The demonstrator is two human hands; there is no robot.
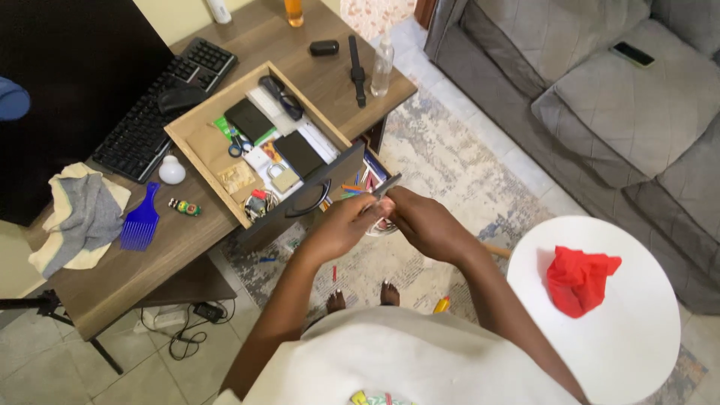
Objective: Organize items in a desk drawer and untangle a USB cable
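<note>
Both hands, left [341, 225] and right [424, 221], pinch a thin grey strip [387, 185] together, just in front of an open drawer [196, 146] resting on the table [112, 274]. A blue comb [140, 222] lies nearby; a red cloth [579, 279] sits on the white round table [630, 337].

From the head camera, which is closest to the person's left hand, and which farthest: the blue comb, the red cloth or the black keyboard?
Measured from the left hand:
1. Blue comb, on the desk, off to the left of the open drawer.
2. Red cloth, on the round white table at the right.
3. Black keyboard, at the back of the desk beyond the drawer.
The comb and the cloth are nearly too close to call.
</note>
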